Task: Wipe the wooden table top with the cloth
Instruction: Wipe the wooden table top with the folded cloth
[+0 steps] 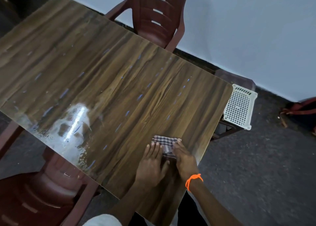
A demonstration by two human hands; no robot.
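A folded checked cloth [165, 145] lies flat on the wooden table top [119, 82], close to the table's near right corner. My left hand [152, 164] presses on the cloth's left part with flat fingers. My right hand [185, 159], with an orange thread at the wrist, presses on its right part. Both palms cover much of the cloth; only its far end and a middle strip show. The table top carries wet streaks and a shiny damp patch [75, 121] towards the left near edge.
A maroon plastic chair [157, 15] stands at the table's far side and another [39, 191] at the near left. A white perforated stool [239, 105] sits just past the table's right end. A bag [302, 109] lies on the dark floor by the wall.
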